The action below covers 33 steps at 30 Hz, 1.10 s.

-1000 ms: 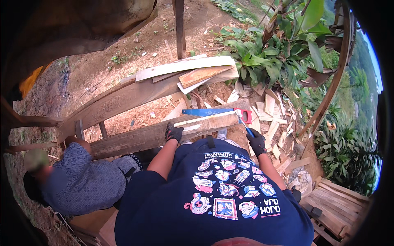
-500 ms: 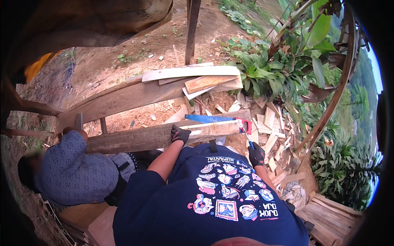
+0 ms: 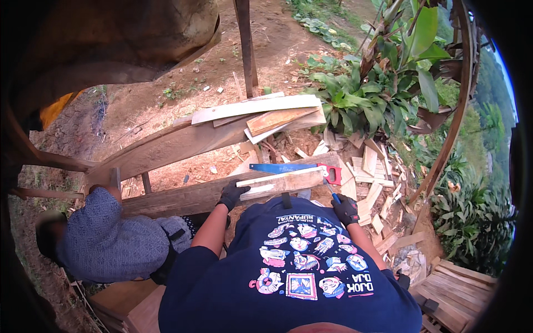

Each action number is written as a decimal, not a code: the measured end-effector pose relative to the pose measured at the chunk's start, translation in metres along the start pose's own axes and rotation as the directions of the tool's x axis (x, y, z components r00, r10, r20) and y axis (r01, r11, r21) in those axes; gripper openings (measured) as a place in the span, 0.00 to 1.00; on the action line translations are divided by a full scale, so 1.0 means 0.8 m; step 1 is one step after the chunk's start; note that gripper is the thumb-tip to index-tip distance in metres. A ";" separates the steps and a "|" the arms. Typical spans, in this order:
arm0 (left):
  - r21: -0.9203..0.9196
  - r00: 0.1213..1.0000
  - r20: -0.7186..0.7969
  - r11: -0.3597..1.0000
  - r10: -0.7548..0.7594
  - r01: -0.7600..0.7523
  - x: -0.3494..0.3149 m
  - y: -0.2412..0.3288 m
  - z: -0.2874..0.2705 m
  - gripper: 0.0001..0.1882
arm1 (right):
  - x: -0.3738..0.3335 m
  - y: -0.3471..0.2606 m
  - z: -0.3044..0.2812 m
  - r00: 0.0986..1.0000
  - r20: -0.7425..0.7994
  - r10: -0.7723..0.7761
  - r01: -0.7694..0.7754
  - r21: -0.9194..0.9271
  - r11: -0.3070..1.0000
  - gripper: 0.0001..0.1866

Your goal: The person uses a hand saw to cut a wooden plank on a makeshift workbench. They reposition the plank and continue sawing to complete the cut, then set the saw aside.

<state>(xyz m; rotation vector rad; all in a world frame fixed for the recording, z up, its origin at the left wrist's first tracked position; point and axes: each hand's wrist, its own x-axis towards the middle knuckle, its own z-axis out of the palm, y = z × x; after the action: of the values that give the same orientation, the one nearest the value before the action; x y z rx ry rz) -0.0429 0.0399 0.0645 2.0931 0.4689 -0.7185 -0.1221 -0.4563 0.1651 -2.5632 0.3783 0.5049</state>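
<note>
My left hand (image 3: 233,195), in a dark glove, is closed on the left end of a short pale wooden board (image 3: 284,183). The board lies lengthwise over a thick bench plank (image 3: 166,197), its broad face showing. By its right end, my gloved right hand (image 3: 346,210) is closed round the blue handle of a tool (image 3: 335,196) with a thin metal shaft; the tip is too small to make out. Just beyond the board rests a handsaw (image 3: 283,167) with a blue blade and red handle.
Several boards (image 3: 255,108) are stacked on another long plank beyond. Wood offcuts (image 3: 371,175) litter the ground at the right, near leafy plants (image 3: 355,105). A person in a blue patterned top (image 3: 111,238) sits close at my left. A wooden post (image 3: 246,47) stands ahead.
The board has tipped, so more of its broad face shows. My left hand has shifted toward me and left on its end. The right hand's tool has drawn back slightly toward me.
</note>
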 end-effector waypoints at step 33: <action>-0.249 0.943 -0.324 0.955 0.073 -0.159 0.336 0.132 -0.067 0.28 | 0.024 0.017 0.033 0.948 0.006 0.319 -0.294 0.404 0.866 0.25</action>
<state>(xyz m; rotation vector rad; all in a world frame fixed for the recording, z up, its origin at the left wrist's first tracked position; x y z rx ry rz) 0.2385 0.0425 -0.0186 1.9567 0.5758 -0.2346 -0.1176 -0.4570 0.1299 -2.1295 0.8323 0.4089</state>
